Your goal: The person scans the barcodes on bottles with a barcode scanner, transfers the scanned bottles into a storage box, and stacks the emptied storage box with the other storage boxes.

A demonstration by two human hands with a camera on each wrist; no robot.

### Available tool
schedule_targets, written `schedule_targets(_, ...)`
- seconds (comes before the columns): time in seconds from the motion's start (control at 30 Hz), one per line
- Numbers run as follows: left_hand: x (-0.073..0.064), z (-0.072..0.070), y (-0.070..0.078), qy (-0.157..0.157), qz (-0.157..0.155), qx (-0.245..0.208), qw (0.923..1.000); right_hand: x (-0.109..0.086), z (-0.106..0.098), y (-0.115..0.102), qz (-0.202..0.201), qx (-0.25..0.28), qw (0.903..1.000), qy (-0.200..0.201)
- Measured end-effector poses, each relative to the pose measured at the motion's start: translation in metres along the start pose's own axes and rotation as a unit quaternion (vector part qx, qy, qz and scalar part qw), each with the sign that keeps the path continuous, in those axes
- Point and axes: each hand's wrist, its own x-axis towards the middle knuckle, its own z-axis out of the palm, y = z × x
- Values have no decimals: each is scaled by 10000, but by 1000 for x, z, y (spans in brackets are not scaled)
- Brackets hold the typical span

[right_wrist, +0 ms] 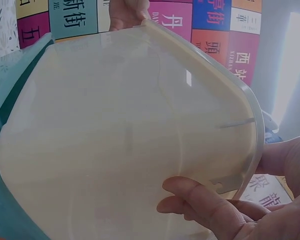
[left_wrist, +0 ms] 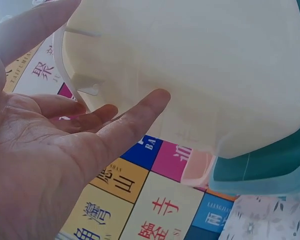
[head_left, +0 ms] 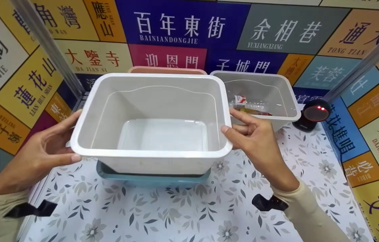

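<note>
A white plastic storage bin (head_left: 155, 153) is held between both hands, its inside bare and its opening tilted toward the head camera. At the left end my left hand (head_left: 36, 153) has its thumb by the front corner and its fingers along the outer side, as the left wrist view shows with the bin wall (left_wrist: 200, 70). My right hand (head_left: 255, 141) pinches the right rim, thumb on the edge and fingers underneath against the outer wall (right_wrist: 115, 125). Directly below is a teal bin (head_left: 155, 181); the white bin's base overlaps it, and whether they touch is hidden.
Behind on the right stands a grey bin (head_left: 290, 116) with a clear bottle (head_left: 239, 101) and other packages inside. A pink bin (head_left: 169, 70) is mostly hidden at the back. A black scanner-like device (head_left: 310, 116) stands right on the floral tabletop (head_left: 176, 215), with printed panels around.
</note>
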Motion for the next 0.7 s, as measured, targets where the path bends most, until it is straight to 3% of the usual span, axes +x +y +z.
schedule_targets(0.27,-4,-5,-2,21,-242,17,9997,0,6,9,51,-117,9998,-133)
schedule_targets(0.47,-2,-7,-18,-77,-225,98,9997,-4,7,24,189,-279,9994,-95)
schedule_targets(0.7,-2,-12,-38,-228,-195,-106,9995,-7,11,44,348,-69,9994,-40)
